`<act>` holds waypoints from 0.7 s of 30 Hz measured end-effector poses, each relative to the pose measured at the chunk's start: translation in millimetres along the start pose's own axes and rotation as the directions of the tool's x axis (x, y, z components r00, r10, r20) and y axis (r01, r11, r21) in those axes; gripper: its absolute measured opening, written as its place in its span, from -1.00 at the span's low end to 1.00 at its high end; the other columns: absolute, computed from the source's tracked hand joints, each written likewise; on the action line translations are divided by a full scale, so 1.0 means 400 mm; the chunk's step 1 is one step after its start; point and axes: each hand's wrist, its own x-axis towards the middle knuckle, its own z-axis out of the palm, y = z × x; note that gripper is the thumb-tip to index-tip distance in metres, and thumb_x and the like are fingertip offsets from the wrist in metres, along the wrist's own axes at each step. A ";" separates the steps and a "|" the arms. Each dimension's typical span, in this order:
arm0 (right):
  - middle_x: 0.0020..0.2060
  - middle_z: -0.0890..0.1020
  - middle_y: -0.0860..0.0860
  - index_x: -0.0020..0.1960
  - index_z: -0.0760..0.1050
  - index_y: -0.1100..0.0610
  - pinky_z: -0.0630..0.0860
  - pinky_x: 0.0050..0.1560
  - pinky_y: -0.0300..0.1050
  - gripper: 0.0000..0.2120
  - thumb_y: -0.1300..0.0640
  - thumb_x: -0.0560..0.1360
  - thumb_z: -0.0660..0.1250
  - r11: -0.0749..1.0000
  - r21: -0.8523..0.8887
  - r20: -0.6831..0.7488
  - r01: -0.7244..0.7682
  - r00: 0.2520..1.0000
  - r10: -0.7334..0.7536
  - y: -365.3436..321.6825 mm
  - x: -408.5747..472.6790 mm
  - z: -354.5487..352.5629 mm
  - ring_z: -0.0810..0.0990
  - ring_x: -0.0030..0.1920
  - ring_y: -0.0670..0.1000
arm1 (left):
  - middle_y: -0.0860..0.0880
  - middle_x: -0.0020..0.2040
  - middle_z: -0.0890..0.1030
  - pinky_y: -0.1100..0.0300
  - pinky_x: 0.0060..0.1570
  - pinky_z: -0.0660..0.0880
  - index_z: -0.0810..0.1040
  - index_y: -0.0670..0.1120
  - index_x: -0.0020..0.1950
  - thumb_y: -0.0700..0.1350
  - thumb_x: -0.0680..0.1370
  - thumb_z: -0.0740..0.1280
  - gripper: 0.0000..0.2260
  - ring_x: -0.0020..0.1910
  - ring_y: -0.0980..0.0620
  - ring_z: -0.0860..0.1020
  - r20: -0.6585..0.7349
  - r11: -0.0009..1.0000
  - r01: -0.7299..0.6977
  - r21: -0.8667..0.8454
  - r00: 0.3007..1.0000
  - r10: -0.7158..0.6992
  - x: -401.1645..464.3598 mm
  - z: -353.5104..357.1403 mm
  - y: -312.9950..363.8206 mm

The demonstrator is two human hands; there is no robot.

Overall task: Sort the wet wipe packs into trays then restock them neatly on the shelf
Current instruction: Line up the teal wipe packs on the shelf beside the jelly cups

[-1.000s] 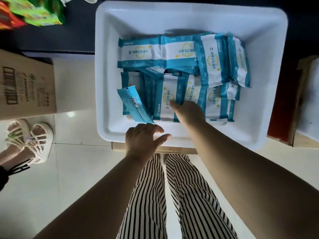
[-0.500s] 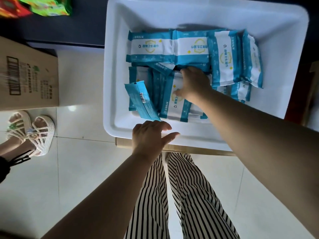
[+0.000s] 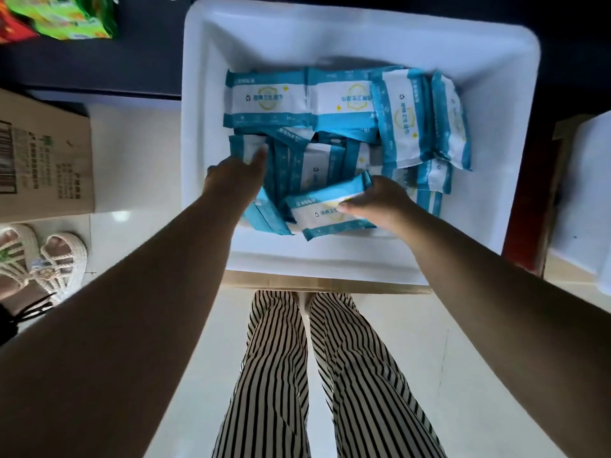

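White tray (image 3: 211,94): right hand (image 3: 380,203) now grips pack (image 3: 327,209); left hand (image 3: 234,180), seemingly flat, reached in.

The left hand (image 3: 236,175), which a second earlier rested on the near rim of the white tray (image 3: 330,262), reached into the tray and laid straight fingers on the packs at the left of the near row. The right hand (image 3: 380,201) drew back from the middle of the pile toward the near side and gripped one wet wipe pack (image 3: 325,209), tilted above the others. The teal pack (image 3: 264,216) that stood on edge lay partly hidden beneath the left wrist.
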 end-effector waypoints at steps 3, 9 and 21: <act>-0.01 0.63 0.14 0.11 0.54 0.20 0.51 0.07 -0.12 -0.71 0.23 0.40 0.41 0.938 0.335 0.004 -0.091 0.995 0.095 0.045 -0.034 -0.005 0.59 0.04 0.11 | -0.22 -0.04 0.56 0.05 0.00 0.54 0.50 -0.29 0.09 0.12 0.60 0.14 -0.54 -0.05 -0.16 0.59 0.047 0.981 0.141 -0.131 0.990 -0.136 -0.012 -0.006 -0.018; 0.01 0.65 0.14 -0.07 0.56 0.08 0.48 0.20 0.12 -0.84 0.13 0.35 0.42 0.875 0.476 0.023 -0.092 0.995 0.092 0.093 -0.094 -0.013 0.60 0.08 0.15 | -0.10 0.03 0.56 0.21 -0.15 0.58 0.55 -0.21 0.13 -0.33 0.51 0.29 -0.79 -0.13 -0.04 0.57 0.114 0.804 0.215 -0.555 0.977 -0.182 -0.099 -0.001 -0.091; 0.09 0.62 0.11 0.12 0.51 0.16 0.52 0.16 0.06 -0.72 0.31 0.43 0.37 0.591 0.806 -0.091 0.037 0.994 0.061 0.056 -0.115 -0.123 0.61 0.08 0.10 | -0.07 0.06 0.60 0.12 -0.04 0.60 0.45 0.00 0.19 -0.37 0.47 0.33 -0.62 0.05 -0.02 0.61 -0.051 0.428 -0.097 -0.898 0.992 0.118 -0.194 -0.051 -0.058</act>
